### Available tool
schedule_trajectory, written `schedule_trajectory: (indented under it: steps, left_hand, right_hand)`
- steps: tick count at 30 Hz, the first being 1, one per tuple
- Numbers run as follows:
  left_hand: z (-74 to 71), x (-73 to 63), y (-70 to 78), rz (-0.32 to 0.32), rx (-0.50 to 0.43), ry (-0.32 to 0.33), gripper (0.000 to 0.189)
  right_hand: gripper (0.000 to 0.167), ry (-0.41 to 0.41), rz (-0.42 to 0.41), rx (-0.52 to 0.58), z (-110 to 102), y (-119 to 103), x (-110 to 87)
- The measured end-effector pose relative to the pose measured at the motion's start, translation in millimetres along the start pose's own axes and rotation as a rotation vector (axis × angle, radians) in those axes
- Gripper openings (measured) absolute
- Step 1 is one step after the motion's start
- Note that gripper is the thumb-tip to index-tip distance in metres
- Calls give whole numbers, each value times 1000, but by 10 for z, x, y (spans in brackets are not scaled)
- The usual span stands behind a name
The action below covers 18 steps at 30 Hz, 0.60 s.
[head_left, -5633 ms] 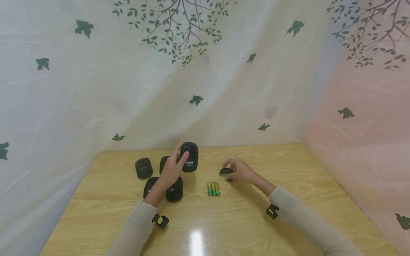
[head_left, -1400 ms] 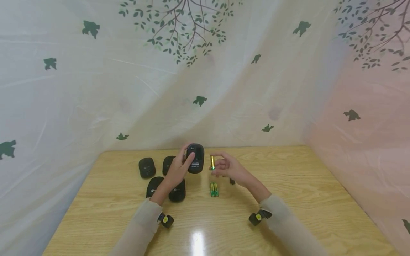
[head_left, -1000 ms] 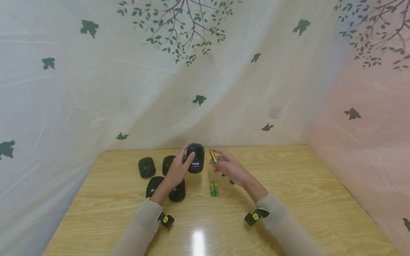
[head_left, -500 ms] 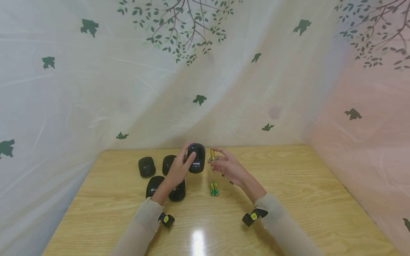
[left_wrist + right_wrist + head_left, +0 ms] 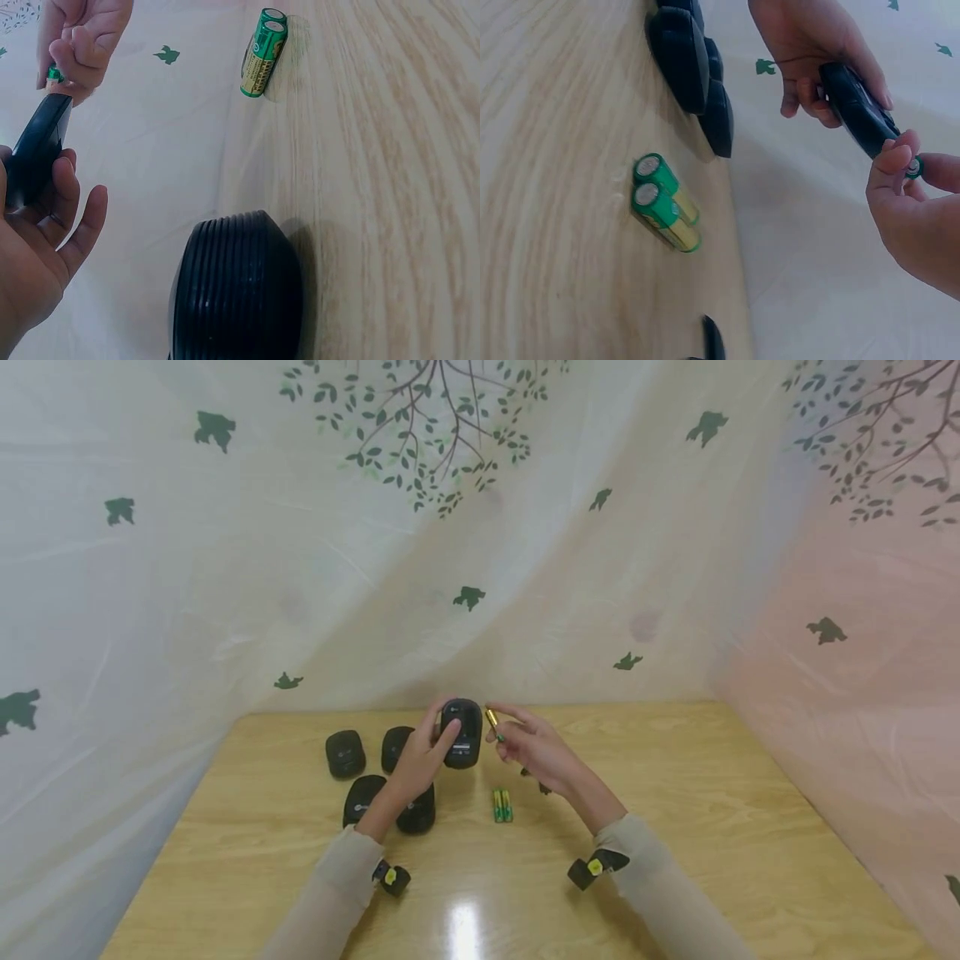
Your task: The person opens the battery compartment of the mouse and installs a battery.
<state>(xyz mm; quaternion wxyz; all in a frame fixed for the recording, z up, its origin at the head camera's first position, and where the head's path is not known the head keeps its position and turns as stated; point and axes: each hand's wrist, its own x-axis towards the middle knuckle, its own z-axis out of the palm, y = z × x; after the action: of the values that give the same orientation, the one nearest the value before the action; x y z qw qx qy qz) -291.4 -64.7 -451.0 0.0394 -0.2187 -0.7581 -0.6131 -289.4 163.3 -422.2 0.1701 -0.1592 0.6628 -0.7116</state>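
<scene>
My left hand point(image 5: 417, 760) grips a black computer mouse point(image 5: 467, 752) above the table, underside towards me and thumb across it. A dark recess shows in that underside. Just right of it, my right hand point(image 5: 543, 756) pinches a gold-and-green AA battery point(image 5: 492, 720), tilted, close to the mouse's edge. The right wrist view shows the green end of the battery point(image 5: 914, 166) between fingers and thumb, beside the mouse point(image 5: 855, 109). Two more batteries point(image 5: 502, 806) lie side by side on the table below. A black curved piece point(image 5: 545, 789) lies partly hidden behind the right hand.
On the wooden table point(image 5: 675, 860), several other black mice stand to the left, among them one at the far left point(image 5: 345, 754) and one partly under the left forearm point(image 5: 364, 797). A patterned cloth point(image 5: 360, 610) hangs behind the table's back edge.
Earlier, my right hand held the black curved piece and three batteries lay on the table. One battery is now in that hand, turned between the fingers and slightly nearer the mouse. My left hand barely moves.
</scene>
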Motion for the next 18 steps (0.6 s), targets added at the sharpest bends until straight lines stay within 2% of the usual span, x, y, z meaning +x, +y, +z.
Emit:
schedule_trajectory:
  steps: [3, 9, 18]
  left_hand:
    - [-6, 8, 14, 8, -2, -2, 43]
    - [9, 4, 10, 19, -1, -3, 42]
    - [20, 3, 15, 40, 71, 1, 44]
  right_hand:
    - [47, 22, -44, -104, 11, -67, 8]
    - [30, 118, -151, -381, 101, -208, 10]
    - [18, 204, -356, -776, 234, -375, 67]
